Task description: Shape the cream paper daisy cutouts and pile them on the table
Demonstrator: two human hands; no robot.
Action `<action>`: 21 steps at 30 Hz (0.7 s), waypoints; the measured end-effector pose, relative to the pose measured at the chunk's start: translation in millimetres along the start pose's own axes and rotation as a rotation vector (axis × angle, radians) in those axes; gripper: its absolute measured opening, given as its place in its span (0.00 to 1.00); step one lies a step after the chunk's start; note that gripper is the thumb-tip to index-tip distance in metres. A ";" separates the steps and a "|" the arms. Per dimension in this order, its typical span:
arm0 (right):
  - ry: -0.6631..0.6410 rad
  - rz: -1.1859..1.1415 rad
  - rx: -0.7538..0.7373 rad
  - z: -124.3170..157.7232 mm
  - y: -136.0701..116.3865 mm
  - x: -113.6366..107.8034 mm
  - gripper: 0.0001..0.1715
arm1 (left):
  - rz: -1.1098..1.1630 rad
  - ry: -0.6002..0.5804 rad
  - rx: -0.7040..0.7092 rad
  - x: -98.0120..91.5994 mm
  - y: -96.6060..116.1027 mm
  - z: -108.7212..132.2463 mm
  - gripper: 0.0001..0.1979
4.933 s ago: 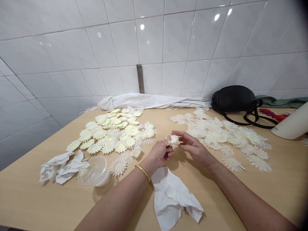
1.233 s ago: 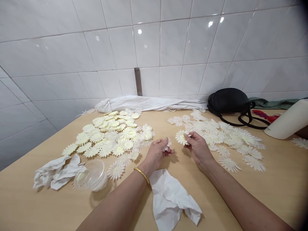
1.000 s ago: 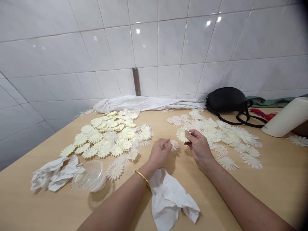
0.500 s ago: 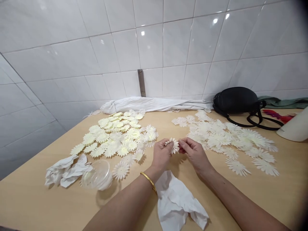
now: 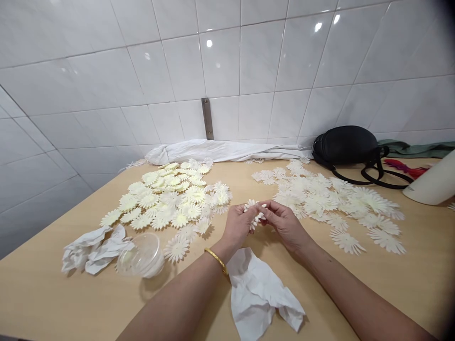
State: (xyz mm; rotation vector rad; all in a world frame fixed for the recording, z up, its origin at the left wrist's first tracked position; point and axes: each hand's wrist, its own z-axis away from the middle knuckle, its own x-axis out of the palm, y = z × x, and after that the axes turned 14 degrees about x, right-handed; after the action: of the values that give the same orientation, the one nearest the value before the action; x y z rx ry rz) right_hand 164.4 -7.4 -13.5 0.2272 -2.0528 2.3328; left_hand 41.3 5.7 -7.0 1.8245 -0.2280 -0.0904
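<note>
A white petalled flower cut-out (image 5: 254,214) is pinched between my two hands above the table. My left hand (image 5: 237,226), with a gold bangle at the wrist, grips its left side with thumb and fingers. On the opposite edge, the thumb and fingers of my right hand (image 5: 284,222) close on its petals. Beneath my wrists lies a crumpled white paper (image 5: 258,293). Pale yellow flower cut-outs (image 5: 163,194) are heaped to the left of my hands, and whiter flower cut-outs (image 5: 320,196) spread out to the right.
A clear plastic tub (image 5: 142,255) stands at the left beside crumpled white tissue (image 5: 94,248). Along the tiled wall lies a white cloth (image 5: 220,151). A black bag (image 5: 348,148) with its strap, something red (image 5: 408,169) and a cream cylinder (image 5: 432,180) are at the right.
My right thumb and fingers have moved left onto the flower's petals, bringing both hands closer together. The view has shifted slightly; the heaps look unchanged.
</note>
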 end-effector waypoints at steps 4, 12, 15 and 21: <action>0.066 -0.108 0.035 -5.3 1.9 -4.9 0.15 | 0.062 0.010 -0.138 2.0 -0.7 -0.9 0.27; 0.259 -0.333 -0.042 -13.0 -2.0 -20.0 0.14 | 0.379 -0.034 -0.226 -0.4 -7.5 -3.8 0.16; 0.218 -0.320 -0.058 -11.9 -2.0 -19.2 0.12 | 0.295 -0.038 -0.211 0.0 -10.1 -2.4 0.12; 0.169 -0.292 -0.071 -8.4 -4.1 -16.9 0.13 | 0.240 -0.021 -0.235 -2.7 -7.4 -1.8 0.15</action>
State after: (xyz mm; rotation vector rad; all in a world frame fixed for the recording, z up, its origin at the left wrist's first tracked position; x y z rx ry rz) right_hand 180.8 2.7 -12.5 0.2949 -1.8764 2.0312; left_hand 39.8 9.9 -13.8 1.5512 -0.4316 0.0315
